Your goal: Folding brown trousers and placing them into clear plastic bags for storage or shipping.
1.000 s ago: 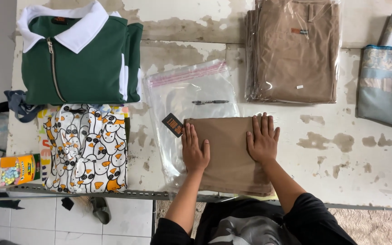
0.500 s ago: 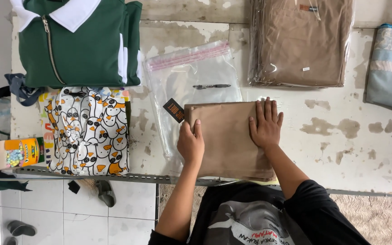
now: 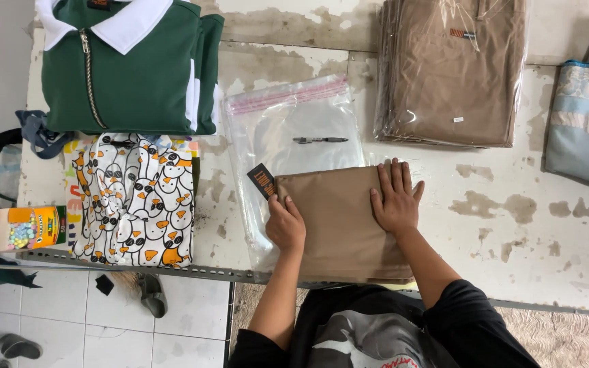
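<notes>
A folded tan garment (image 3: 339, 218) lies at the table's near edge, on top of a clear plastic bag (image 3: 288, 129) with a pink strip at its far end. A small black tag (image 3: 262, 180) sticks out at the garment's far left corner. My left hand (image 3: 285, 223) curls around the garment's left edge, fingers gripping it. My right hand (image 3: 395, 197) lies flat on the garment's right side, fingers spread toward the far edge. A dark pen (image 3: 319, 140) rests on the bag beyond the garment.
A folded green zip jacket with a white collar (image 3: 127, 68) sits far left, a penguin-print cloth (image 3: 132, 197) below it, and a yellow box (image 3: 23, 228) at the left edge. A bagged stack of tan garments (image 3: 451, 71) lies far right, a pale blue fabric bag (image 3: 584, 123) beyond.
My left hand went from lying flat on the garment to gripping its left edge. My right hand stays flat on the right side. The view has shifted slightly.
</notes>
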